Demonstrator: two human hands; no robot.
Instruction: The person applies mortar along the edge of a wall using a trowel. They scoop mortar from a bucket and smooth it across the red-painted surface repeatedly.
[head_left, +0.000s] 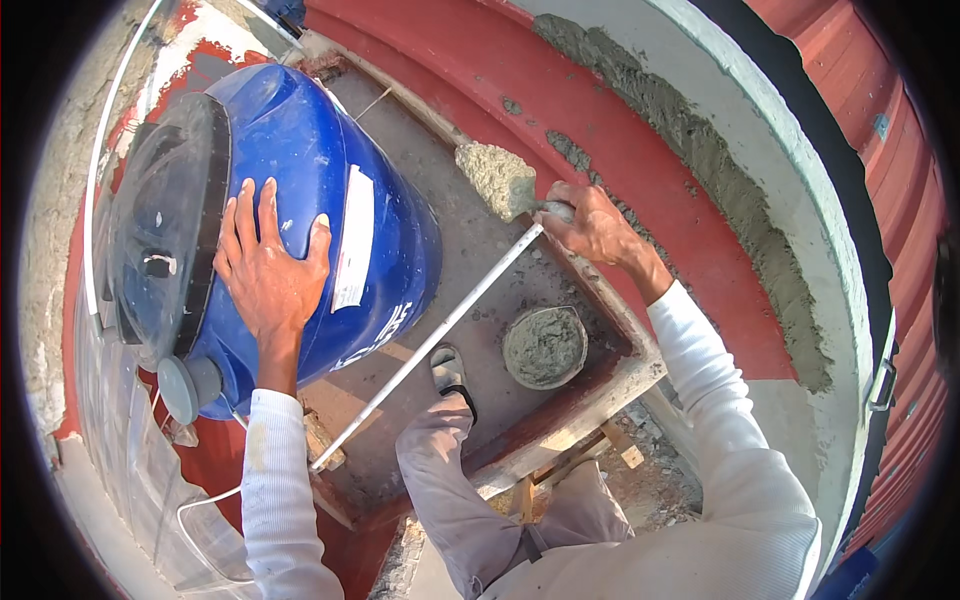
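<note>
At far left, a thin white tube (97,190) and clear sheeting (140,450) are seen. Beside them the view is filled by a big blue tank (310,150), tilted, its dark lid (165,230) turned left. The left hand (272,270) is laid on the tank, fingers spread, nothing held. A white pipe (430,350) is slanted from lower left up to just below the right hand; contact there cannot be told. By the pipe, 1 sandalled foot (449,370) is planted. The trowel (524,197) is located right of the tank, above the bucket (545,347) of mortar. Its blade, loaded with a mortar lump (492,172), is pointed left and slightly up; its long axis is run from upper left to lower right. The handle is gripped by the right hand (592,225), fingers wrapped. The bucket is hemmed in by the ledge (570,432). Further right, a red wall (640,130), a rough mortar band (722,165) and red corrugated sheet (880,130) are visible.
</note>
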